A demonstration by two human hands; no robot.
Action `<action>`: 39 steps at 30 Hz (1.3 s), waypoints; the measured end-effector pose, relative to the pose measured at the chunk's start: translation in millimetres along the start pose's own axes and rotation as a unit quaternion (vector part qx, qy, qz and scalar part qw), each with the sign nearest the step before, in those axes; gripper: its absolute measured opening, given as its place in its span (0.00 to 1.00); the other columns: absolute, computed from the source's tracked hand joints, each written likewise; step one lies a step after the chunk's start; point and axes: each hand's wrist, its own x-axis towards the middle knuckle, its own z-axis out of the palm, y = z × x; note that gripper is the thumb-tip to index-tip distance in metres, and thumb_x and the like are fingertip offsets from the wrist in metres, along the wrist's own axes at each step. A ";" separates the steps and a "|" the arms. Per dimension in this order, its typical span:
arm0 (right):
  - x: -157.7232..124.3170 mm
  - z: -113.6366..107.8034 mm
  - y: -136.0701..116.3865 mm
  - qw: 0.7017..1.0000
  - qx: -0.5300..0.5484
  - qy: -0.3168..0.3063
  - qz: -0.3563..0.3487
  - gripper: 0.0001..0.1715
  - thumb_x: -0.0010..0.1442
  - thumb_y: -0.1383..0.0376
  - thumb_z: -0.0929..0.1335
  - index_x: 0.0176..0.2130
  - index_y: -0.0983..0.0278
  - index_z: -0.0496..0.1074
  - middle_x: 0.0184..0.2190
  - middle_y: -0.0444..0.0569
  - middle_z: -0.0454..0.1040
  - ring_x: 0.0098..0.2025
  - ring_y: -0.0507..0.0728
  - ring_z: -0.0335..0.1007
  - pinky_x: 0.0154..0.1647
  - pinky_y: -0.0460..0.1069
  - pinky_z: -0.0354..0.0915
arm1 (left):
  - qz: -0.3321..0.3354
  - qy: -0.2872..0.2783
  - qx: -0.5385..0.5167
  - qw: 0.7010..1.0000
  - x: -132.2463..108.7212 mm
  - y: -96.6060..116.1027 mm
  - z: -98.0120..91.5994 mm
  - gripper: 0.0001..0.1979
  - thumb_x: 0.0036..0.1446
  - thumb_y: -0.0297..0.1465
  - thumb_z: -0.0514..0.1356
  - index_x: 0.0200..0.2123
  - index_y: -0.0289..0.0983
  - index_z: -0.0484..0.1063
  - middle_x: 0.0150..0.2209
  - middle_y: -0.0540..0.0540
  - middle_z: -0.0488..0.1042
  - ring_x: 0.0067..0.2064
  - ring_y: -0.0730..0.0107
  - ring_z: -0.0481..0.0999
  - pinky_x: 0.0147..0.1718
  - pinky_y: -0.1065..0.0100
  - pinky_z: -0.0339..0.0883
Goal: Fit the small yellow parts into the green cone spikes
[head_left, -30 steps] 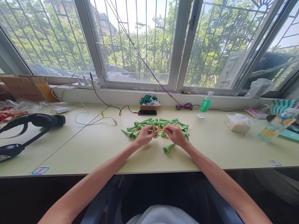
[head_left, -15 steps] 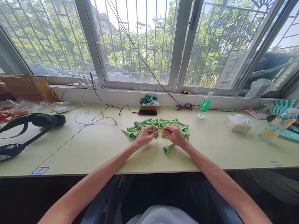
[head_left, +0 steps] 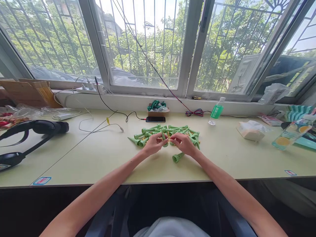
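My left hand (head_left: 153, 144) is closed around a green plastic spike (head_left: 163, 133), its pointed end up and its wider end down. My right hand (head_left: 184, 144) pinches with fingertips close against the spike's right side. A speck of yellow shows at those fingertips, but it is too small to name. Behind and beside both hands lies a pile of similar green spikes (head_left: 150, 129), with small yellow pieces (head_left: 169, 134) among them. One loose green spike (head_left: 176, 158) rests below my right hand, its hollow round end facing me.
Behind the pile lie a black phone (head_left: 155, 119) and a small box with green wrapping (head_left: 158, 108). A water bottle (head_left: 216, 112) and a tissue pack (head_left: 251, 130) stand to the right. Cables (head_left: 103, 127) and a black headset (head_left: 32, 131) lie at left.
My right hand has shifted slightly left, so its fingertips meet the spike in my left hand. The left hand stays nearly in place.
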 end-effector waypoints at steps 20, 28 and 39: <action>0.2 1.2 1.5 1.000 0.000 -0.010 0.001 0.08 0.63 0.61 0.67 0.39 0.62 0.74 0.34 0.48 0.73 0.26 0.49 0.65 0.27 0.46 0.65 | 0.023 0.001 0.017 1.000 1.0 -6.9 -1.6 0.15 0.53 0.41 0.64 0.36 0.34 0.72 0.26 0.50 0.69 0.22 0.79 0.65 0.17 0.76 0.59; 1.3 0.0 -1.3 1.000 -0.010 -0.010 0.002 0.11 0.63 0.59 0.67 0.36 0.63 0.73 0.32 0.47 0.73 0.24 0.49 0.62 0.27 0.46 0.63 | 0.034 0.000 0.023 0.999 -0.2 -8.9 -1.6 0.15 0.53 0.41 0.64 0.36 0.34 0.72 0.28 0.47 0.71 0.25 0.76 0.69 0.20 0.75 0.62; 1.4 -0.4 -0.6 0.998 -0.059 -0.023 0.010 0.21 0.66 0.56 0.63 0.27 0.65 0.71 0.22 0.44 0.66 0.24 0.50 0.57 0.27 0.46 0.56 | 0.074 -0.005 0.089 0.993 -1.5 -6.3 -1.0 0.13 0.57 0.40 0.61 0.36 0.34 0.73 0.31 0.46 0.73 0.26 0.75 0.70 0.23 0.73 0.67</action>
